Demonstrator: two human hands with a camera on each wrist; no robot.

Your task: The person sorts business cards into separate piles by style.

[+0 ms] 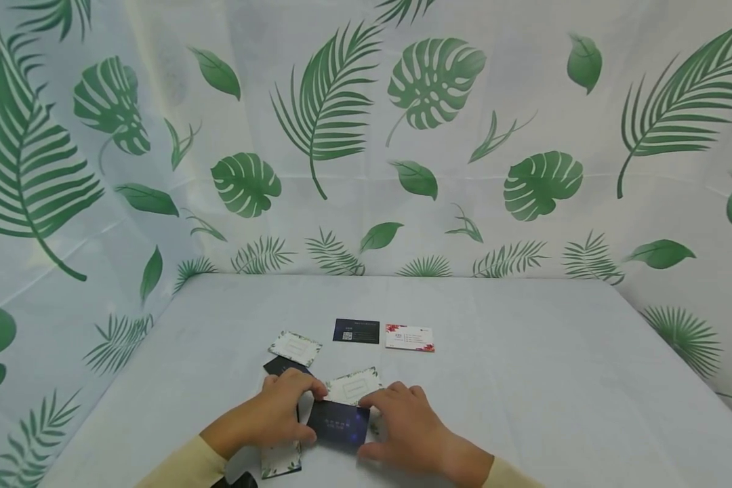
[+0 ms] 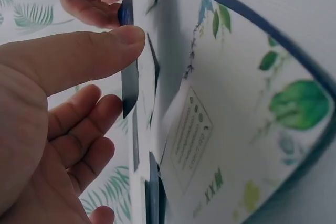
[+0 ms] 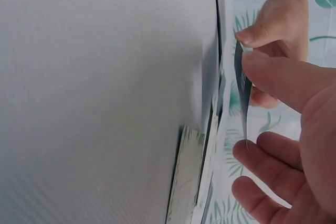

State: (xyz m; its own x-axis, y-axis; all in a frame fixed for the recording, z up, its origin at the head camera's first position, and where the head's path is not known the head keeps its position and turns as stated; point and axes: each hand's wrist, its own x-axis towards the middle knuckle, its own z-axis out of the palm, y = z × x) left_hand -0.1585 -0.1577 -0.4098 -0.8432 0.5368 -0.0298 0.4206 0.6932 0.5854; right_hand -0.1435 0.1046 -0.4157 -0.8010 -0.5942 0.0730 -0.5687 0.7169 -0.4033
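Leaf-print cloth (image 1: 512,41) around a pale table (image 1: 524,386)
Green palm fronds (image 1: 19,163), split monstera leaves (image 1: 244,186) and small single leaves (image 1: 219,72) scatter over the white cloth, which rises behind the table and along both its sides; faint creases cross it, and the table's far edge runs straight against it

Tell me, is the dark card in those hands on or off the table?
Off: the left hand and right hand pinch the dark card, and the right wrist view shows a gap beneath.
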